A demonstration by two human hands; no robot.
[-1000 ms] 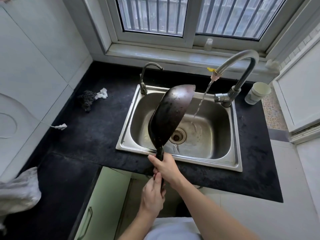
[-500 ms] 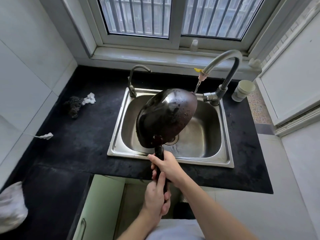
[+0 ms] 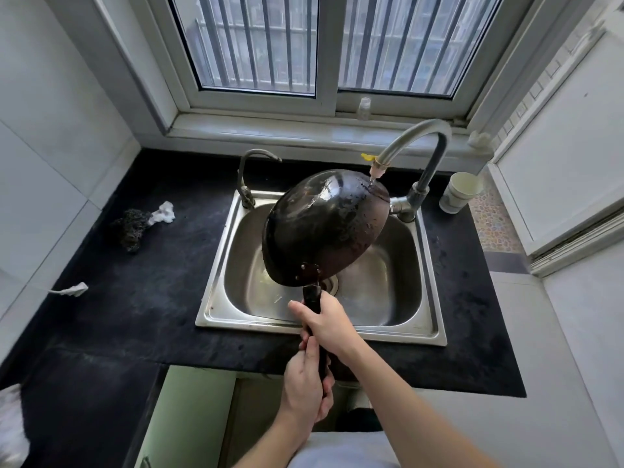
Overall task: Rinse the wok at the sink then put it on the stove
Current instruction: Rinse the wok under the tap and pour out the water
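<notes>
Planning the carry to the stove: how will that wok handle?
Probably heavy and front-loaded: both hands grip the handle. The wok looks wet under the faucet, so it may drip and feel slippery. It seems rigid.

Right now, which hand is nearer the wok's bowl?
Right. The right hand grips the handle just below the wok bowl; the left hand grips lower, near the handle's end.

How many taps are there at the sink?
2. A small tap stands at the sink's back left corner; a tall tap stands at the back right, its spout over the wok.
</notes>
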